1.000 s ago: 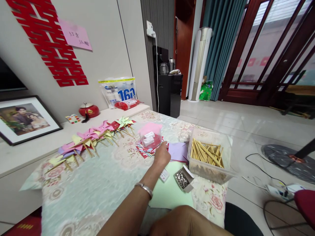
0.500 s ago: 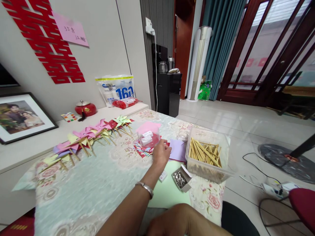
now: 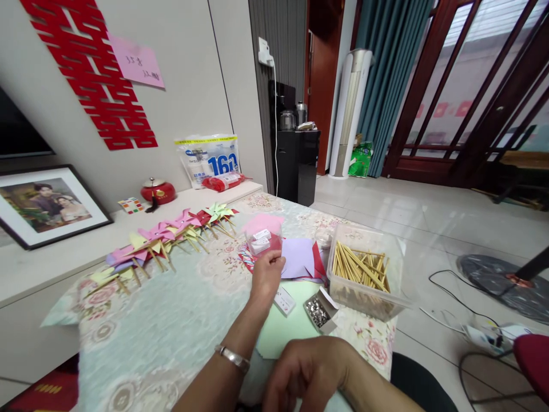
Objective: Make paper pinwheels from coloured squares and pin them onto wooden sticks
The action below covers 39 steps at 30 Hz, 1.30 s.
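Observation:
My left hand (image 3: 268,277) pinches the left edge of a purple paper square (image 3: 298,257). The square lies over red and other coloured paper sheets (image 3: 318,263). Low in the view, near the front of the table, my right hand (image 3: 306,369) hangs with its fingers curled under; whatever may be in them is hidden. Between the hands are a pale green sheet (image 3: 274,335), a small white box (image 3: 283,301) and an open small box of metal fasteners (image 3: 318,312). A clear container (image 3: 274,232) with small white boxes stands just beyond my left hand.
At the right, a clear plastic bin (image 3: 364,300) holds many thin yellowish sticks (image 3: 360,266). Finished paper pinwheels (image 3: 158,232) lie in a row along the table's far left edge. Behind them a framed photo (image 3: 51,203) and a red pot (image 3: 158,191) stand on a ledge.
My left hand has drawn back and to the left, sliding the purple square partly off the pile so more red paper shows. My right hand has risen slightly into view.

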Motion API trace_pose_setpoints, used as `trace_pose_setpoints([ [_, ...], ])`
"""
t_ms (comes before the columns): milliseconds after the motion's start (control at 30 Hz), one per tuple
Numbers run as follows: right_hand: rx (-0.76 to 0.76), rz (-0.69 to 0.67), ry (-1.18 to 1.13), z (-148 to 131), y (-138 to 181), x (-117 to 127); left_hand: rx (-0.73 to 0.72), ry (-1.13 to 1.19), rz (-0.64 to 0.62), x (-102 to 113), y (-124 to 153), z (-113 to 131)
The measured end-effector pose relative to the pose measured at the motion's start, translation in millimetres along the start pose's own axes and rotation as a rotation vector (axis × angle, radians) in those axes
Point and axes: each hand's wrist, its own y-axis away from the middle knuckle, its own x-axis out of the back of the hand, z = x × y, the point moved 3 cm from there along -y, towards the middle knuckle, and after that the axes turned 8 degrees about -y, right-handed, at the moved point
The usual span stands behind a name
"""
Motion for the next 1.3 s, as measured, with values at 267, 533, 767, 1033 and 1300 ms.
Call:
trace_pose_setpoints([
  [267,0.301,0.124,-0.185,-29.8,26.6,-4.4,0.059,0.158,0.04,14.3,8.1,-12.4],
  [533,0.248,0.049,-0.218,-17.4,17.6,1.1,0.112,0.245,0.013,-3.1,-2.4,-15.1],
  [767,0.253,-0.019,-0.253,-20.1,18.2,-0.5,0.156,0.369,-0.041,-7.3,2.8,-14.3],
  [1033,0.262,-0.016,-0.242,-19.2,20.3,-1.4,0.118,0.527,-0.122,-11.3,12.0,-1.3],
  [1300,0.39,0.099,-0.174,-30.3,32.4,4.5,0.083,0.612,-0.126,9.0,32.6,10.3],
])
